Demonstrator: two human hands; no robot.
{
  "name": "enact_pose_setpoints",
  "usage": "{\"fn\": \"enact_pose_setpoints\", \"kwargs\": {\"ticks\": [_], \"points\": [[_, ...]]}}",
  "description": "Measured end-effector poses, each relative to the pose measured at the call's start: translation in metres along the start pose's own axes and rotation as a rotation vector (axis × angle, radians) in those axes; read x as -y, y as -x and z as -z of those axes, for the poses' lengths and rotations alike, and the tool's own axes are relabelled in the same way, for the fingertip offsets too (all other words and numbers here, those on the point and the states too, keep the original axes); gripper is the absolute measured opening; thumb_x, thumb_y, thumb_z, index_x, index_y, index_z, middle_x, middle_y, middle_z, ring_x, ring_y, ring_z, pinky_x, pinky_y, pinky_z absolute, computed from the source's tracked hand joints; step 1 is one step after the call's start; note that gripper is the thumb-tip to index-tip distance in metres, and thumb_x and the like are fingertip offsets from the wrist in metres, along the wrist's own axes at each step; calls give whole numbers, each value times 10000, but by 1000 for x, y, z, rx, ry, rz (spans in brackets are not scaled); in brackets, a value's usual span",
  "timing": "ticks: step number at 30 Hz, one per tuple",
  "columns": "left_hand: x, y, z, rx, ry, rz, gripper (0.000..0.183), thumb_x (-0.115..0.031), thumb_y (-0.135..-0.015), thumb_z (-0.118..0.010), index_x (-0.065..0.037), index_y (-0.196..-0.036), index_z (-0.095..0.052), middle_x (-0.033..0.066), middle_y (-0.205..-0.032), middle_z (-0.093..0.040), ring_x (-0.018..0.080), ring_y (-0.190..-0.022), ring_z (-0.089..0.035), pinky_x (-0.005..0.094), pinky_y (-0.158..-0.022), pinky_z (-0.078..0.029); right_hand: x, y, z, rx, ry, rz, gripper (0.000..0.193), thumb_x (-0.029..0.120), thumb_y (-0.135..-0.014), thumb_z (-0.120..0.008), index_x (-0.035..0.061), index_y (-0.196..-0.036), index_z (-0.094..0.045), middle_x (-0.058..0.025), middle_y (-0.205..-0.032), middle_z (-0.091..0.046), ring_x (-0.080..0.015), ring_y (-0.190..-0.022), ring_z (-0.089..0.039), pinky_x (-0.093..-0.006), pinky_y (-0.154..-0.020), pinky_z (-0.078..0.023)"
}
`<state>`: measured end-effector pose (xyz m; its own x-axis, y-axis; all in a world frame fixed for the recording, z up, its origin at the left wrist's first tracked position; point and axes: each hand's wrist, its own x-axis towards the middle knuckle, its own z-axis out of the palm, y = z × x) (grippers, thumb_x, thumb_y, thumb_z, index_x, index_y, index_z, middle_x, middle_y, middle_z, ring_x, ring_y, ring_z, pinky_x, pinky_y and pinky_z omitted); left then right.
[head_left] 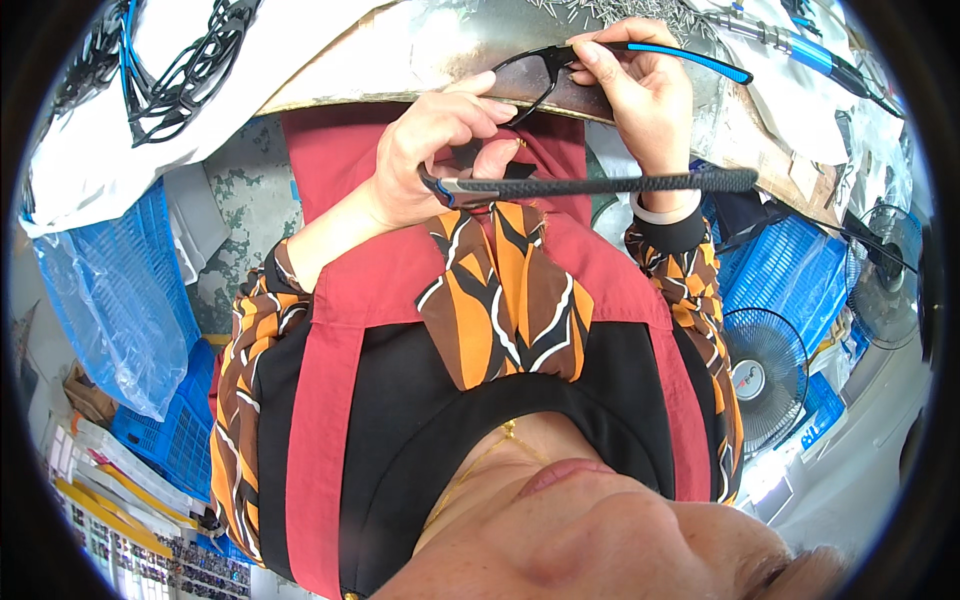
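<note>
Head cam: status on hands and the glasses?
Left hand grips textured black temple arm. Right hand pinches black glasses frame with blue-striped temple at hinge. Both over grey metal table; nothing blocking.

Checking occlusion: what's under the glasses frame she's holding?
Under the glasses frame: the workbench edge and red apron. The left hand and right hand cover the frame's middle.

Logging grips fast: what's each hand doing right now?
Left hand: closed on the black temple arm of the glasses.
Right hand: closed, pinching the black glasses frame.
</note>
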<state>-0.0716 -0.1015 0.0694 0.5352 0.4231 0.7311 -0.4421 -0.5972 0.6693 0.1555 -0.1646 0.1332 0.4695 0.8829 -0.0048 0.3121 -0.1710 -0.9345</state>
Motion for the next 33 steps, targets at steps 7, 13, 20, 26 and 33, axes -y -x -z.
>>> {"fn": "enact_pose_setpoints", "kwargs": {"ticks": [7,13,20,26,33], "points": [[14,13,-10,-99,-16,-90,497,4,-790,-865,-78,-1034,-440,116,-983,-654,296,-963,-747,559,-1003,-556,-10,-19,2,105,-115,-137,172,81,-965,-720,23,-1042,-578,-83,-803,-712,-113,-689,-682,-240,-625,-549],[-4,-6,3,-11,262,72,863,-123,-668,-977,-30,-1319,-419,175,-1325,-578,322,-1276,-594,526,-1181,-384,-14,-12,-8,36,-291,-13,168,28,-962,-699,26,-1046,-554,-70,-829,-677,-124,-689,-670,-241,-622,-544],[-39,-38,13,119,1106,1216,495,-359,-1105,-472,-51,-1484,-394,153,-1274,-656,213,-863,-724,293,-712,-585,13,-1,5,138,291,447,216,155,-913,-749,-2,-1054,-702,-127,-1007,-702,-262,-946,-713,-359,-830,-552],[-18,-79,24,-228,984,1073,348,-325,-1081,-560,-84,-1329,-520,63,-1059,-612,55,-693,-490,159,-507,-344,-3,-1,-13,-154,768,706,326,185,-897,-728,53,-1194,-698,-139,-1207,-702,-331,-1143,-645,-432,-1050,-468],[18,-91,45,-443,1051,1110,221,-343,-1070,-581,-128,-1114,-609,28,-957,-639,102,-680,-523,195,-514,-421,-38,-36,83,-814,423,668,305,64,-912,-709,8,-1209,-671,-146,-1160,-700,-290,-1101,-660,-386,-947,-523]]}}
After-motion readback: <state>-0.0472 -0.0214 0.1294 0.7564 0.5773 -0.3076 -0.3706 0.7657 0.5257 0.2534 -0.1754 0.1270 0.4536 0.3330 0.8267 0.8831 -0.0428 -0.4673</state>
